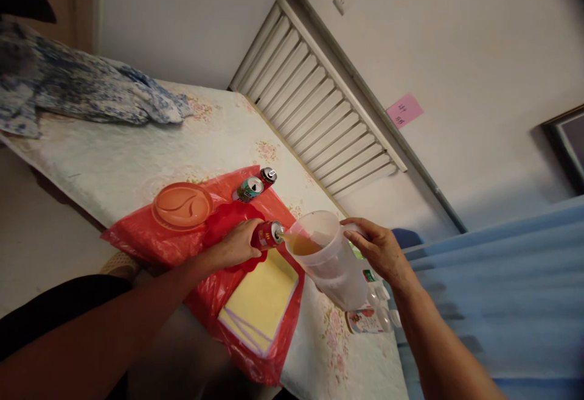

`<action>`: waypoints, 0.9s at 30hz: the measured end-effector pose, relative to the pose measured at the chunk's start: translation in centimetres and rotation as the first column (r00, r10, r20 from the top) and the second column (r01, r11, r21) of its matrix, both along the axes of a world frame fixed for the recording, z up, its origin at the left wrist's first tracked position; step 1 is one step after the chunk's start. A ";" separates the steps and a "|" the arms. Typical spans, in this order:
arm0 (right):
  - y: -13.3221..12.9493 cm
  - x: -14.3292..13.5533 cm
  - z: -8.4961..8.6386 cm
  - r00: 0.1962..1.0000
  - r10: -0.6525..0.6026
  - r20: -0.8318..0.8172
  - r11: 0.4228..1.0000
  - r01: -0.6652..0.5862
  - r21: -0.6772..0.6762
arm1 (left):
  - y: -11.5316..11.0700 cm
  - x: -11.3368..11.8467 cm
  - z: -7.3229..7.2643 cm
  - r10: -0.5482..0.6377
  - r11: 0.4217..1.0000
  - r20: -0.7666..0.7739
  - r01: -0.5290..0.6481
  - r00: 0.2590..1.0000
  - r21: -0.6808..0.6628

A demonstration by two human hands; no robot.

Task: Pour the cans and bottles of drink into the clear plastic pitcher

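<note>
My left hand point(241, 244) is wrapped round a red drink can point(264, 236), tipped so its top points at a frosted plastic pitcher point(337, 275). A thin stream of yellowish liquid runs from the can over the pitcher's rim, and amber liquid shows inside. My right hand point(378, 245) grips the pitcher's handle and holds it tilted toward the can. Below the can lies a folded yellow cloth point(262, 302) with a purple edge, on a red plastic bag point(182, 251). Behind my left hand, a red dish point(228, 220) is partly hidden.
An orange divided plate point(185, 205), a green can point(249, 189) and a dark red can point(268, 176) stand on the bag. Bottles point(369, 321) are beside the pitcher on the flowered tablecloth point(219, 144). Patterned fabric point(100, 89) lies at the far end. A radiator point(319, 101) borders the table.
</note>
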State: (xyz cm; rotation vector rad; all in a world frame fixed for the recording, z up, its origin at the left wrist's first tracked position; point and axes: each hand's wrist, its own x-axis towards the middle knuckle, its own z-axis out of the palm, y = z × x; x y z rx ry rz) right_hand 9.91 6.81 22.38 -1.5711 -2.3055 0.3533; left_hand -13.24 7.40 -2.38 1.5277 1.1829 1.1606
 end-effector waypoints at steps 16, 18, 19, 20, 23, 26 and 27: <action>0.1 0.4 -0.7 0.999 -0.018 -0.033 1.000 0.017 -0.018 | 0.1 0.0 -0.4 0.002 1.000 0.019 -0.002 1.000 -0.013; 0.0 0.5 -0.8 0.998 -0.029 -0.053 0.999 0.028 -0.030 | 0.1 0.0 -0.4 0.001 1.000 0.019 0.000 1.000 -0.014; -0.1 0.5 -0.9 0.997 -0.037 -0.068 0.999 0.034 -0.041 | 0.1 0.0 -0.4 -0.002 1.000 0.022 0.002 1.000 -0.013; -0.1 0.6 -1.0 0.995 -0.047 -0.087 0.998 0.042 -0.054 | 0.1 0.0 -0.4 -0.005 1.000 0.027 0.005 1.000 -0.011; -0.1 1.1 -1.6 0.982 -0.089 -0.167 0.993 0.074 -0.095 | 0.1 -0.1 -0.4 -0.013 1.000 0.056 0.014 0.998 -0.014; 0.1 2.2 -2.7 0.950 -0.134 -0.281 0.987 0.100 -0.129 | 0.0 -0.1 -0.3 -0.020 0.999 0.097 0.022 0.995 -0.023; 0.3 2.5 -3.1 0.934 -0.147 -0.325 0.984 0.106 -0.140 | 0.0 -0.1 -0.3 -0.018 0.999 0.105 0.021 0.994 -0.026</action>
